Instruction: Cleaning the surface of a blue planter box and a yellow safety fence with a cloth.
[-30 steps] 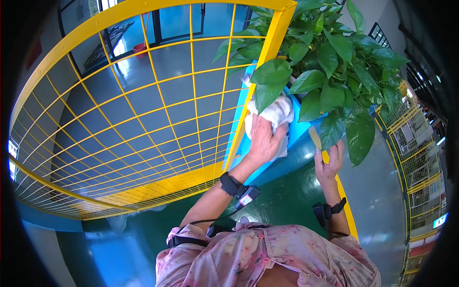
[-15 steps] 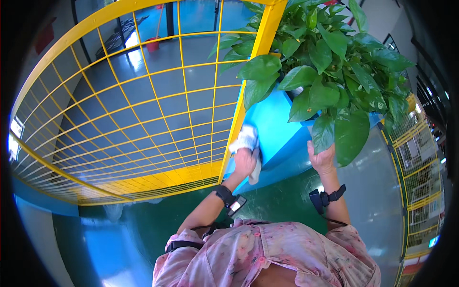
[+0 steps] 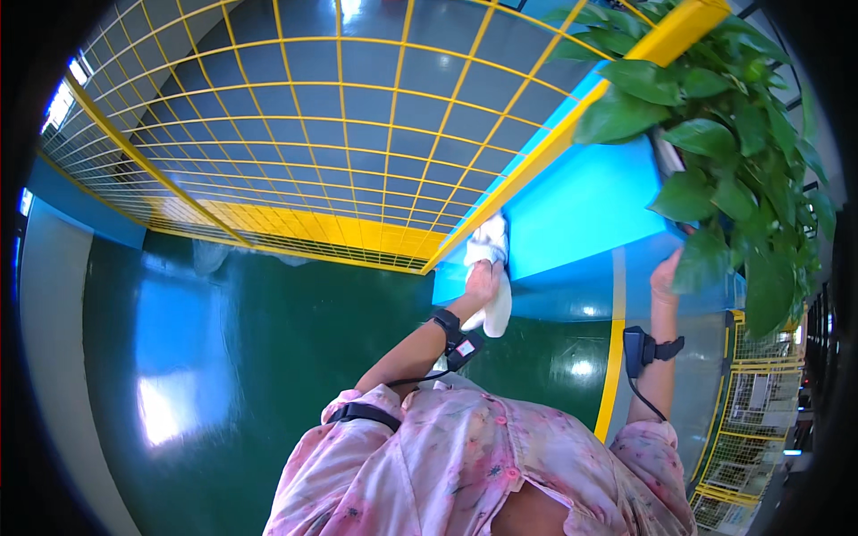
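Observation:
My left hand [image 3: 483,280] is closed around a bunched white cloth [image 3: 498,308], which lies against the near-left end of a long blue planter box [image 3: 572,210], beside the yellow frame. Part of the cloth hangs below my fingers. Farther right, my right hand [image 3: 663,279] is raised at the front side of the box, just under the leaves of a green potted plant [image 3: 746,188]. Its fingertips are mostly hidden there, so their grip does not show. Broad leaves spill over the right part of the box.
A yellow wire-mesh fence [image 3: 357,170] runs along the left and far side of the box, its thick rail [image 3: 554,161] close to my left hand. Below is a glossy green floor [image 3: 295,330] with a yellow line [image 3: 615,357]. More yellow mesh panels [image 3: 746,411] stand at the right.
My view has turned, so fence and planter sit higher and farther right. My left hand, still on the cloth, is near the box's left end; my right hand remains by the box under the leaves.

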Motion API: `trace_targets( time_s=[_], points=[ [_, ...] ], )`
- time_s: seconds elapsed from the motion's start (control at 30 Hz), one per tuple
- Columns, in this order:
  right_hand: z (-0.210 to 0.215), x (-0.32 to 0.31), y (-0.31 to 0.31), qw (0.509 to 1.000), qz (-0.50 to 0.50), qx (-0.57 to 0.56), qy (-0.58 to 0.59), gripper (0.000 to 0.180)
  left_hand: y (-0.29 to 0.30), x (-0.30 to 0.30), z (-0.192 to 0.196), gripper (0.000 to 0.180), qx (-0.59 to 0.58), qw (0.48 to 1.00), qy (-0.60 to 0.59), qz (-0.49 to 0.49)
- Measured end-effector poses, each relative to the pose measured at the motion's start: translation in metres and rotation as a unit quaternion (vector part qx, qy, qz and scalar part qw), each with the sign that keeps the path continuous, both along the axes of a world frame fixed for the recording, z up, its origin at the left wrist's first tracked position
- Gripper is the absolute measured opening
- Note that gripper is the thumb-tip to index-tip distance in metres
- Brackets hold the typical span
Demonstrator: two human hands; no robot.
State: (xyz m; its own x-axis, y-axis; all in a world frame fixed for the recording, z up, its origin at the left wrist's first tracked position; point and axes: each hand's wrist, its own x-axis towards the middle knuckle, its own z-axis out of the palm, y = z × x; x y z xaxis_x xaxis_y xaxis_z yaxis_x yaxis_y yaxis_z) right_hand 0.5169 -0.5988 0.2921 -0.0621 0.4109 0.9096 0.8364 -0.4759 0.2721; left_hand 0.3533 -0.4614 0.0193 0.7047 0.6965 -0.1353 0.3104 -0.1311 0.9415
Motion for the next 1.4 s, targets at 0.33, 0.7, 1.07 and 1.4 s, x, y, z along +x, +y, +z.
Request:
trace_targets(
  time_s=[0.33,0.7,1.07,1.4],
  points=[
    [0.007,0.017,-0.014,0.994,-0.022,0.109,-0.018,0.038,0.001,-0.011,0.119,0.038,0.069,0.973,-0.218,0.013],
    [0.036,0.038,-0.057,0.946,-0.259,0.023,-0.196,0.045,-0.029,0.018,-0.097,0.054,-0.114,0.964,-0.125,0.203],
    [0.032,-0.021,-0.057,0.982,-0.122,0.009,-0.144,0.044,0.009,0.047,-0.414,0.053,-0.266,0.936,0.191,0.129],
    [0.018,-0.03,-0.045,0.983,-0.094,-0.039,-0.154,0.043,0.02,0.068,-0.327,0.061,-0.095,0.988,0.042,0.112]
  ],
)
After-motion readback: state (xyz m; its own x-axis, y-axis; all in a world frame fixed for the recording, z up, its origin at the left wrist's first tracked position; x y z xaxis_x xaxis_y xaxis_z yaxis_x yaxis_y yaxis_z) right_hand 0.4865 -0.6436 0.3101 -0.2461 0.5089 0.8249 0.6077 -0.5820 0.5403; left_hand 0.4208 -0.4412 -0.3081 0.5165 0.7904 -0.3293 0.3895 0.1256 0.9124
